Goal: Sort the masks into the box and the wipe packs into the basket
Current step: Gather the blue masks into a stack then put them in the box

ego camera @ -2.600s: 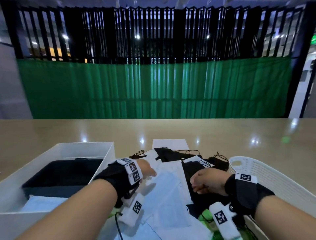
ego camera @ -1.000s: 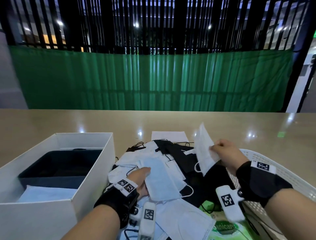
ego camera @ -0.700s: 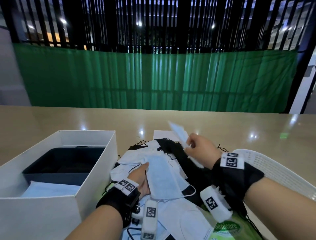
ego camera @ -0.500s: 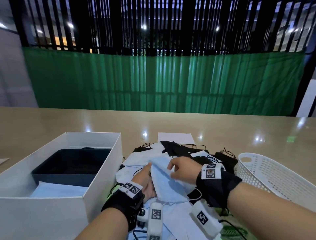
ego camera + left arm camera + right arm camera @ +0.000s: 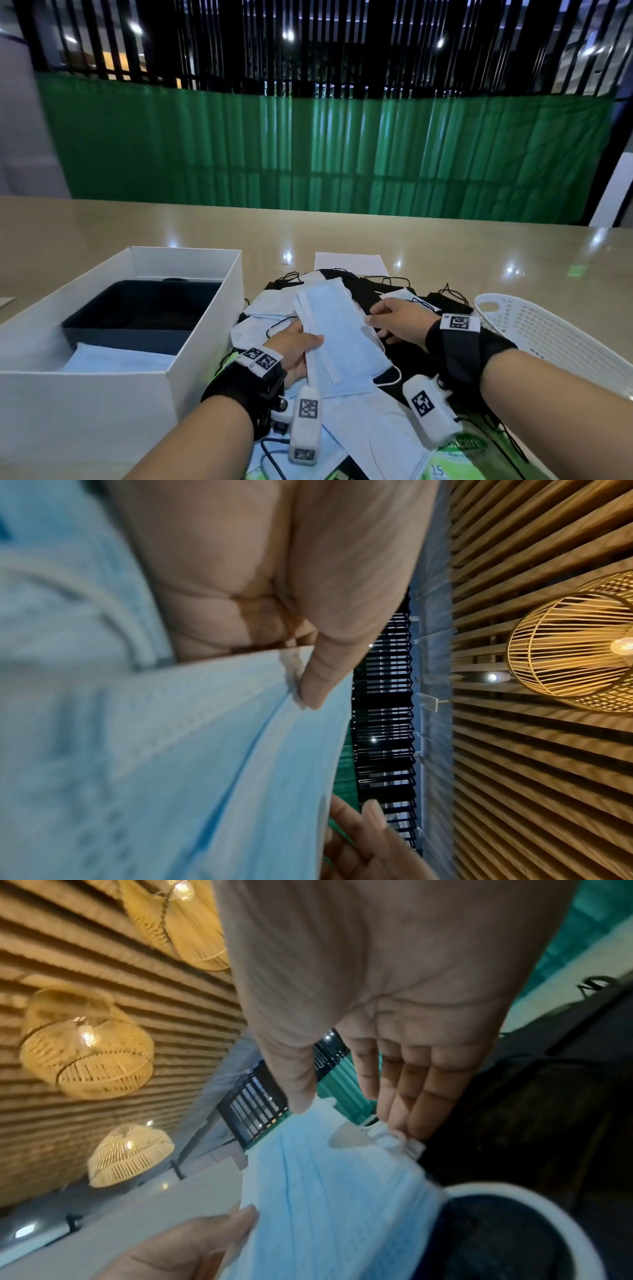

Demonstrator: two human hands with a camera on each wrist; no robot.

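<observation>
The worktop (image 5: 445,246) carries our white box (image 5: 191,329), open for masks. Right of the box lies the basket (image 5: 548,329). Between them, our left hand (image 5: 294,346) and right hand (image 5: 400,318) pinch the blue mask stack (image 5: 339,335), fingers clamped, squaring it for the box.

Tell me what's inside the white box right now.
The box holds a dark tray toward the back and a light blue mask at the front. The near wall hides the floor beneath them.
</observation>
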